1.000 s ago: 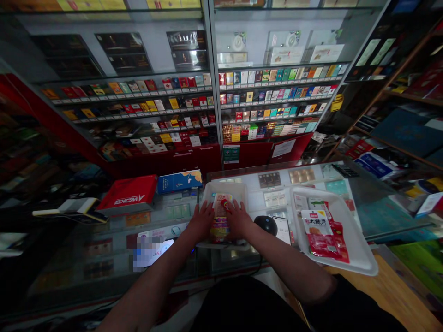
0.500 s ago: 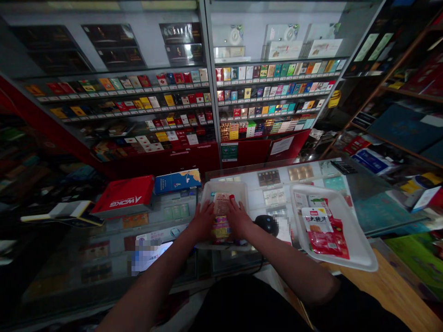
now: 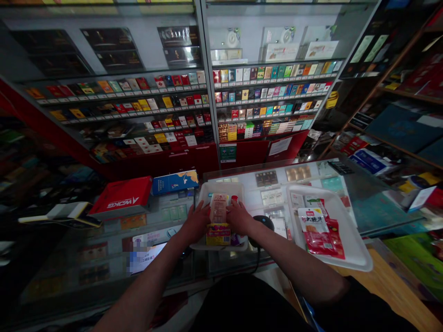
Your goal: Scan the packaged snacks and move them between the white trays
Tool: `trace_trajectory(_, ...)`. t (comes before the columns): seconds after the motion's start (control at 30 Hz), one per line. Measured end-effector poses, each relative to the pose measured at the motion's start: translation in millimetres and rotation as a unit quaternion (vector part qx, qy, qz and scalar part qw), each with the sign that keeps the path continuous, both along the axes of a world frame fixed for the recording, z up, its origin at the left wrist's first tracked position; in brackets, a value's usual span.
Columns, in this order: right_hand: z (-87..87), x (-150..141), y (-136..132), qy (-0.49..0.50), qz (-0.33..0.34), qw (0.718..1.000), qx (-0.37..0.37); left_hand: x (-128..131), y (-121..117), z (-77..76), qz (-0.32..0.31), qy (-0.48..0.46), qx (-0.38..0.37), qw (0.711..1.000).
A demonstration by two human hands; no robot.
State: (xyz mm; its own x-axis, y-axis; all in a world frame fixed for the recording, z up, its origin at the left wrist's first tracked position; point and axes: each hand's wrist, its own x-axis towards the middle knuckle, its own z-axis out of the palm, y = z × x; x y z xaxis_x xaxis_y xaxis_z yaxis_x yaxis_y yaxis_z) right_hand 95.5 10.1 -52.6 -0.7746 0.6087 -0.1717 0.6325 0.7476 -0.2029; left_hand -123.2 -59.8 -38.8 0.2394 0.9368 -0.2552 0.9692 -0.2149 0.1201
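Note:
My left hand [image 3: 197,222] and my right hand [image 3: 240,218] sit at either side of a small stack of snack packets [image 3: 218,216], with the fingers against it. The stack lies in a white plastic tray [image 3: 221,186]. On top is a clear packet with an orange label, and a yellow packet shows at the front. A small red-capped item [image 3: 234,199] stands beside my right fingers. My hands hide part of the stack and the tray's floor.
A second white tray [image 3: 349,230] holding red snack bags lies to the right on the glass counter [image 3: 238,177]. A black round scanner [image 3: 263,222] stands between the trays. A red box [image 3: 121,198] and a blue box [image 3: 175,182] lie beyond my left hand. Stocked display shelves rise behind.
My hands have drawn slightly apart to the sides of the stack. More of the clear and yellow packets now shows. The view has shifted a little.

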Motion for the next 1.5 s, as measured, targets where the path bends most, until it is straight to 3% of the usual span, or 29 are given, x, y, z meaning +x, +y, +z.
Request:
trace_trajectory(0.13,10.3,7,-6,0.011,0.004,1.0,-0.006,3,-6,9.3,-0.004,0.0,0.001,1.0)
trace_trajectory(0.33,39.1,19,-6,0.061,0.022,0.997,0.037,9,-12,41.9,-0.001,0.005,0.055,0.998)
trace_trajectory(0.53,63.1,36,9,0.089,-0.014,0.994,0.054,25,4,68.3,0.001,0.028,0.128,0.991)
trace_trajectory(0.73,74.6,70,25,0.146,-0.071,0.981,0.106,58,22,85.5,-0.012,0.014,0.202,0.979)
trace_trajectory(0.9,76.4,103,32,0.158,-0.095,0.97,0.158,92,36,87.4,-0.028,0.003,0.237,0.971)
trace_trajectory(1.13,72.1,141,35,0.143,-0.148,0.966,0.157,127,57,78.6,-0.049,-0.008,0.23,0.972)
trace_trajectory(1.5,57.1,164,33,0.139,-0.175,0.964,0.141,147,68,65.2,-0.078,-0.001,0.241,0.967)
